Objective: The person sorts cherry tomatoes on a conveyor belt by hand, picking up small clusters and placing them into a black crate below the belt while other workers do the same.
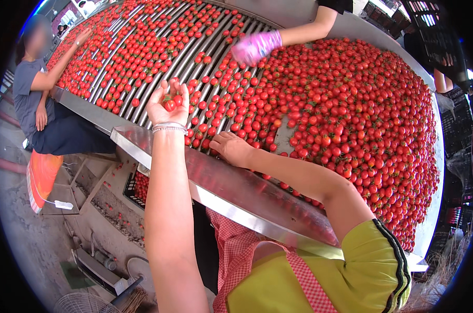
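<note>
My left hand (169, 102) is turned palm up with its fingers curled, cupping a few red cherry tomatoes (170, 105) above the metal rollers (140, 90). Bracelets circle that wrist. Lower and to the right, my right hand (233, 148) lies palm down at the near edge of the roller conveyor, among loose tomatoes (205, 127). Its palm and the undersides of its fingers are hidden, so whether it grips anything does not show. A dense heap of cherry tomatoes (349, 105), many with green stems, covers the right side of the sorting table.
A metal ledge (256, 187) runs between me and the rollers. Across the conveyor, a co-worker's gloved hand (256, 47) reaches over the tomatoes. Another person (35, 86) sits at the left. Below stands a black crate (131, 186) holding tomatoes, near a motor (105, 260).
</note>
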{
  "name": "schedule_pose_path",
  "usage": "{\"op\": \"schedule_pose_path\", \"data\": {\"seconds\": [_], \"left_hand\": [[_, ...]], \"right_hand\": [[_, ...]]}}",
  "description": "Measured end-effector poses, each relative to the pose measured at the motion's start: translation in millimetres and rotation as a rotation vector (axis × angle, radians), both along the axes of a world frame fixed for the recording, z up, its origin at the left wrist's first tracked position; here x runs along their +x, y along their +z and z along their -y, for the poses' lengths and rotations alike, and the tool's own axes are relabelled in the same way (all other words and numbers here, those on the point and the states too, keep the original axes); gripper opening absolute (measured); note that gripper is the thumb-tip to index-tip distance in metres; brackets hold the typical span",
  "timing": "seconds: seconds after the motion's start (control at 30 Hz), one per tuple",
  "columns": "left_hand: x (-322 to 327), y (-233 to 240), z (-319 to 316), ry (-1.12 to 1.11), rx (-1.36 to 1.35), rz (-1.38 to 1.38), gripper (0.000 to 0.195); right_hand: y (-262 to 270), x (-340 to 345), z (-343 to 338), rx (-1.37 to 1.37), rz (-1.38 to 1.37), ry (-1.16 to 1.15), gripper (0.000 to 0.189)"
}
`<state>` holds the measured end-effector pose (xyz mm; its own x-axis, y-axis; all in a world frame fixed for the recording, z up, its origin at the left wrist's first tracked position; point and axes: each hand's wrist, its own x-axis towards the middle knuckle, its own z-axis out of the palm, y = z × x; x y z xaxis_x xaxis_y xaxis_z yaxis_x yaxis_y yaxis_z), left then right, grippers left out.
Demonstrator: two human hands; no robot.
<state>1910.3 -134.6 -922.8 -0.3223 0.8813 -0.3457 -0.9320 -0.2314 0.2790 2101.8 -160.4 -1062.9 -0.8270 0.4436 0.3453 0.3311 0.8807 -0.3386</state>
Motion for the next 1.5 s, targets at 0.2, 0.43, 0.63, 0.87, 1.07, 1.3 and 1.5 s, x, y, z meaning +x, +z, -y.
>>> {"op": "schedule_pose_path", "data": {"seconds": [0.2,0.43,0.63,0.87,1.07,1.3,1.5], "left_hand": [[-1,-9,-5,-0.237,-0.078,-0.201,0.015],[21,-4,2,-0.617,-0.104,-0.292,0.034],[12,-10,-3,-0.648,0.098,0.019,0.033],[6,-10,-1,-0.162,0.144,0.13,0.023],[7,-11,0,0.01,0.12,0.138,0.022],[13,-11,1,0.026,0.097,0.092,0.023],[14,-16,0,-0.004,0.108,0.085,0.026]], "right_hand": [[40,4,-15,-0.289,-0.4,-0.12,0.016],[138,-8,-49,-0.161,-0.697,-0.18,0.026],[108,-16,-65,-0.445,-0.84,-0.265,0.032],[1,9,-5,-0.027,-0.147,-0.121,0.036],[3,22,-1,-0.215,-0.234,-0.018,0.008],[17,-6,-53,0.025,-0.222,-0.41,0.037],[-8,-3,-66,0.038,-0.126,-0.412,0.023]]}}
